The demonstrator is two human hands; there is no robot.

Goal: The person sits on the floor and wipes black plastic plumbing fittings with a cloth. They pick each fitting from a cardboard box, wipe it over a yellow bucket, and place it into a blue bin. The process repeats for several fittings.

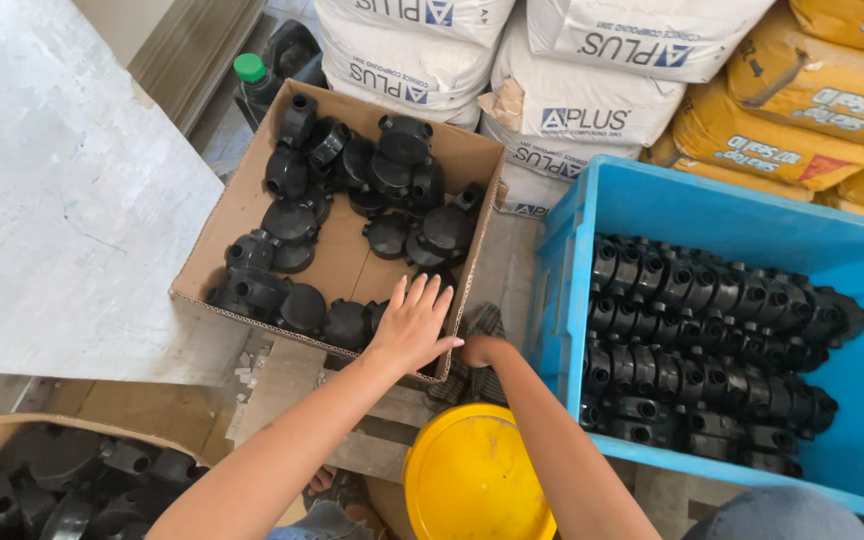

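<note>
Nearest us, a yellow lid (477, 475) sits between our forearms. Our left hand (414, 325) lies spread, fingers splayed and holding nothing, on the near right corner of the cardboard box (352, 262); the black plastic fittings (352, 322) lie just ahead and to its left. Our right hand (479, 350) dips into the gap beside the blue crate (652, 205), its grip hidden, so we cannot tell. Sacks (592, 100) are stacked behind.
</note>
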